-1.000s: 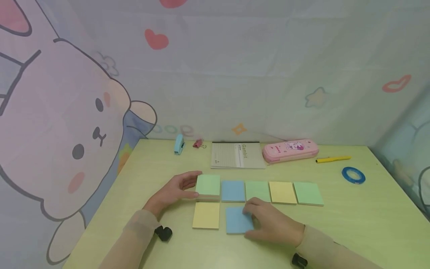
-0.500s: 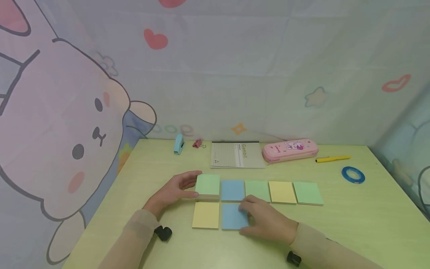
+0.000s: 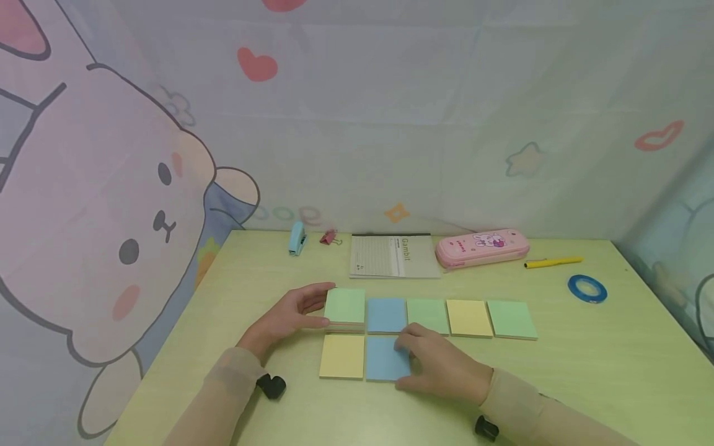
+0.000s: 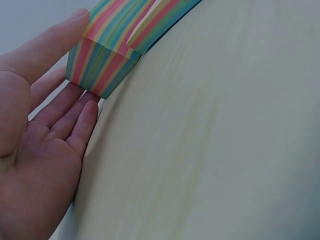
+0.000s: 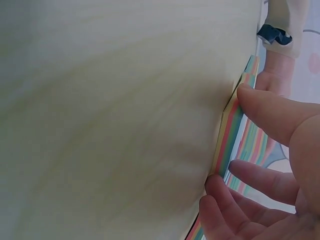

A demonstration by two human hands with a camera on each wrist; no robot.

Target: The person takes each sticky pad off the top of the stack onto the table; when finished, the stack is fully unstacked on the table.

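Observation:
My left hand (image 3: 289, 316) holds the left side of a stack of sticky note pads (image 3: 344, 306) with a green top, its thumb near the front corner and its fingers behind. Striped sides of the stack (image 4: 102, 55) show in the left wrist view. With thumb and fingertips, my right hand (image 3: 449, 368) grips the right end of a blue sticky note pad (image 3: 385, 360) lying on the table. A yellow sticky note pad (image 3: 342, 357) lies just left of it, in front of the stack. In the right wrist view, the blue pad's layered edge (image 5: 229, 132) shows between thumb and fingers.
Right of the stack runs a row of pads: a blue pad (image 3: 387, 314), a green pad (image 3: 427, 314), a yellow pad (image 3: 469, 318) and another green pad (image 3: 512, 319). Behind lie a stapler (image 3: 297, 239), binder clip (image 3: 329, 238), notebook (image 3: 385, 257), pencil case (image 3: 482, 249), yellow pen (image 3: 553, 262) and blue tape roll (image 3: 572, 292).
My right hand has slid the blue pad left and slightly away from me, up beside the yellow pad. The left hand and the stack have stayed in place.

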